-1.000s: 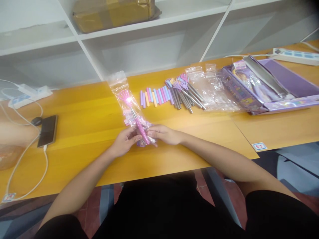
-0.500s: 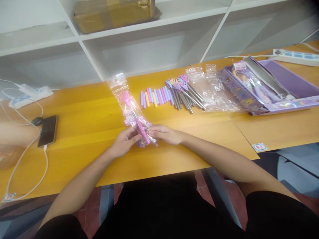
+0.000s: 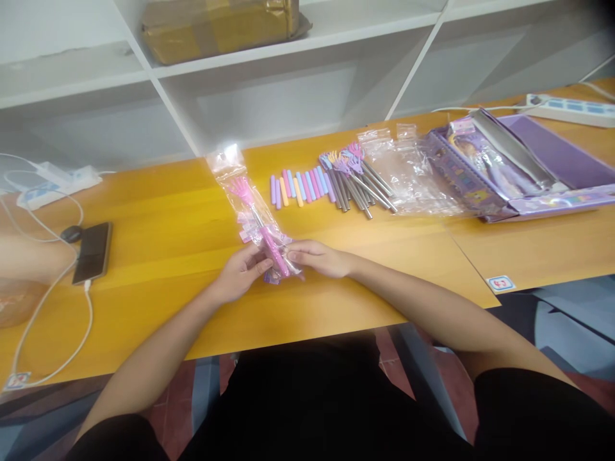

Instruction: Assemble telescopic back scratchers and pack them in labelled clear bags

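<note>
A pink hand-shaped scratcher point(image 3: 273, 250) with a metal shaft lies inside a clear plastic bag point(image 3: 229, 168) over the wooden table. My left hand point(image 3: 243, 272) grips the bag and the scratcher's handle from the left. From the right, my right hand point(image 3: 319, 257) pinches the bag's edge beside the handle. Under the bag are small pink and purple packets point(image 3: 247, 232), partly covered. Behind my right hand, pastel sticks point(image 3: 310, 186) lie in a row. To their right is a pile of metal rods point(image 3: 362, 186) with hand-shaped pastel heads.
Clear plastic bags point(image 3: 413, 173) lie beside an open purple box point(image 3: 552, 153) at the right. A phone point(image 3: 93, 253) with a white cable and a power strip point(image 3: 60, 187) are at the left. White shelves point(image 3: 298, 48) hold a taped carton point(image 3: 221, 29). Another person's blurred arm point(image 3: 33, 257) rests at the left edge.
The top of the clear bag and the scratcher's head have shifted very slightly to the right. Both hands stay almost where they were, still holding the bag.
</note>
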### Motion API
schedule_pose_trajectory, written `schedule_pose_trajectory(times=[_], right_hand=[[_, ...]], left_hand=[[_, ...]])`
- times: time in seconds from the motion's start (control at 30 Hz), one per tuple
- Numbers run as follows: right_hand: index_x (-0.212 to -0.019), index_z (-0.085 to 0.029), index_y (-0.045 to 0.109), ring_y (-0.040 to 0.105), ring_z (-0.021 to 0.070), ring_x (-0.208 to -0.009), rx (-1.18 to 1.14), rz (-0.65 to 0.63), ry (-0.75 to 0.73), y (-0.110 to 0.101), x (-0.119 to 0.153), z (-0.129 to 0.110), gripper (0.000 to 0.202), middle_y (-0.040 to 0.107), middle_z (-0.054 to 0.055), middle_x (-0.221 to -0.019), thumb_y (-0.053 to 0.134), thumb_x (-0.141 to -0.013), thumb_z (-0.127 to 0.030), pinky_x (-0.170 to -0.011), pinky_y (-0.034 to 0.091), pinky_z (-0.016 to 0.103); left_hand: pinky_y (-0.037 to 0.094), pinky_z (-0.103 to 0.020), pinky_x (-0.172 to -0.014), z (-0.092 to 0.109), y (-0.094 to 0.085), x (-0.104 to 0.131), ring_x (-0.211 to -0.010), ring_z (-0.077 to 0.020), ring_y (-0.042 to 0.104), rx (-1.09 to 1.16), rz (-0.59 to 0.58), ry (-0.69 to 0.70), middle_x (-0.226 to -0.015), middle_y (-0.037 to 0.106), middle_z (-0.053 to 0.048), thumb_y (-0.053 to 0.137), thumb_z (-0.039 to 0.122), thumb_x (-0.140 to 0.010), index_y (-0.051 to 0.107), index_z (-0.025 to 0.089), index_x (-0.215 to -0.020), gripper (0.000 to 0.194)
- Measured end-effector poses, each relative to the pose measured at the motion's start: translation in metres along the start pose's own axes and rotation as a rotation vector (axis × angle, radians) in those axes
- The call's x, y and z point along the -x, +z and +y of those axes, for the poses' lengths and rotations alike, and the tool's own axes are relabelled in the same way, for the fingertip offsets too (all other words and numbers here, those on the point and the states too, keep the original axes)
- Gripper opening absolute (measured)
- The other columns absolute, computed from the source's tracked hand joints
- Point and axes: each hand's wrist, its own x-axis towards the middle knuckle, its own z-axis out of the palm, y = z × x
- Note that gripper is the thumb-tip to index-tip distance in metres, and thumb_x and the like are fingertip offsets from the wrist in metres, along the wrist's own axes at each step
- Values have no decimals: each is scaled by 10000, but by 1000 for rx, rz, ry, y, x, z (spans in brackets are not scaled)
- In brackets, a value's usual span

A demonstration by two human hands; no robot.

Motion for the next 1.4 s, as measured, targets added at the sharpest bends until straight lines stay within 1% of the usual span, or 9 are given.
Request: schedule_pose_trajectory(times=[0.27,0.5,0.7,0.8,0.9,1.0,1.1,1.27,1.4], right_hand=[[-1010,-138,703,624,119,-719,2,23,7,-1,-2,3,497,682,20,-873,605,-1131,-609,-706,575,267],[-1007,-145,698,612,126,-743,30,12,7,-6,-3,5,461,704,30,-904,588,-1137,-574,-730,553,274],[-979,-165,687,605,155,-837,93,151,69,-6,-3,4,464,670,10,-882,662,-1080,-617,-797,547,300],[-970,-163,683,599,148,-827,121,152,106,-3,-4,3,477,679,8,-894,704,-1051,-633,-791,541,296],[-982,-153,693,609,143,-791,164,119,116,-2,-5,2,466,684,8,-877,718,-1045,-614,-761,533,290],[-929,-154,699,623,141,-747,228,65,85,1,-5,-1,441,695,7,-819,718,-1054,-577,-733,525,281],[-908,-145,736,621,134,-730,269,-30,63,5,-5,-8,436,726,24,-810,730,-1058,-554,-730,528,271],[-951,-132,823,600,124,-700,306,-145,72,12,-4,-16,396,749,38,-805,752,-1058,-506,-723,519,259],[-959,-143,848,637,125,-743,408,-227,47,11,-3,-13,315,776,47,-870,764,-1061,-429,-714,470,249]], left_hand=[[605,-451,-1096,-3,-3,0,-1217,-280,763,-9,0,-2,-1271,813,-128,801,467,-1010,741,183,-1337,438],[651,-330,-779,-3,0,1,-821,-189,773,53,-86,-34,-1072,815,-110,752,461,-1048,701,163,-1349,426],[657,-338,-787,-3,2,1,-842,-190,764,17,-91,-67,-1167,800,-130,763,489,-1031,697,178,-1398,486],[650,-358,-880,-3,2,1,-1018,-237,772,1,-84,-45,-1257,786,-132,781,486,-1019,700,203,-1425,502],[609,-373,-987,-1,0,-1,-1107,-258,747,-69,26,14,-1198,795,-113,796,521,-1001,778,176,-1262,433],[596,-341,-886,-1,-6,-4,-956,-225,727,-72,229,29,-1044,794,-77,805,603,-970,805,170,-1134,463],[567,-274,-805,1,-14,-8,-873,-164,681,52,424,109,-989,761,-34,849,592,-940,813,210,-1114,420],[546,-224,-720,8,-27,-17,-806,-122,642,231,598,210,-949,711,-18,911,521,-897,799,223,-979,329],[555,-220,-729,10,-39,-23,-812,-124,651,216,721,270,-922,713,-12,981,480,-816,799,232,-995,356]])
